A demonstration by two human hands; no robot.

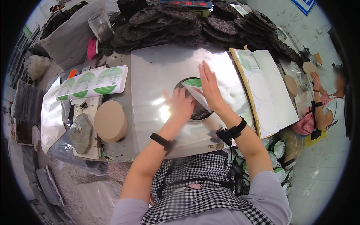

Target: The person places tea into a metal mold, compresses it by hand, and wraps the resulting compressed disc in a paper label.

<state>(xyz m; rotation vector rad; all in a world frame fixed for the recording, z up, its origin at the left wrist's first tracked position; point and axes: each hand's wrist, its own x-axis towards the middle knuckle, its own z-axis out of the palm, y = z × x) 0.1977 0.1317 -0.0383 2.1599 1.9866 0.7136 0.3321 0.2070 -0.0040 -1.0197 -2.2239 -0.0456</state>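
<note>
In front of me, a dark round disc (200,113) of dried, seaweed-like material lies on a clear plastic sheet (150,123). A round green-and-white label (201,98) is on top of it, its white part slanting up off the disc. My left hand (180,104) rests over the disc's left side with fingers apart, near the label's lower edge. My right hand (212,88) is at the label's right side, fingers stretched out and pointing away from me. Its palm side meets the label's edge; whether the thumb presses the label is hidden.
Stacks of dark discs (165,24) line the table's far side. Left are printed label sheets (93,82), a pile of tan cardboard rounds (109,120) and a grey stone (80,133). A partly peeled label sheet (258,97) lies right. Another person (318,108) works far right.
</note>
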